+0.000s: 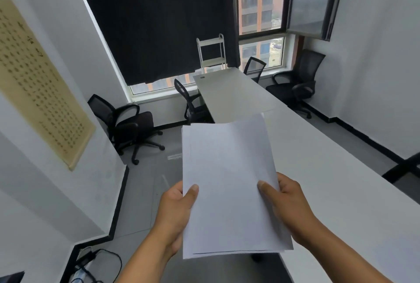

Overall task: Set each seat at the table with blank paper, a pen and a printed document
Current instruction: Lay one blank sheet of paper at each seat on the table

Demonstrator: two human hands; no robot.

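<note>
I hold a thin stack of blank white paper (229, 182) upright in front of me, over the near left edge of the long white table (329, 169). My left hand (176, 212) grips the stack's left edge, thumb on top. My right hand (286, 203) grips its right edge, thumb pressed on the top sheet. The sheets are slightly fanned at the bottom. The far end of the table (229, 91) near the window is bare. I see no pens or printed documents.
Black mesh office chairs stand around the table: one at the left wall (122, 123), one tucked at the far left side (188, 103), two by the window (254, 70) (297, 80). A white rack (211, 53) stands before the dark curtain. Cables (95, 264) lie on the floor.
</note>
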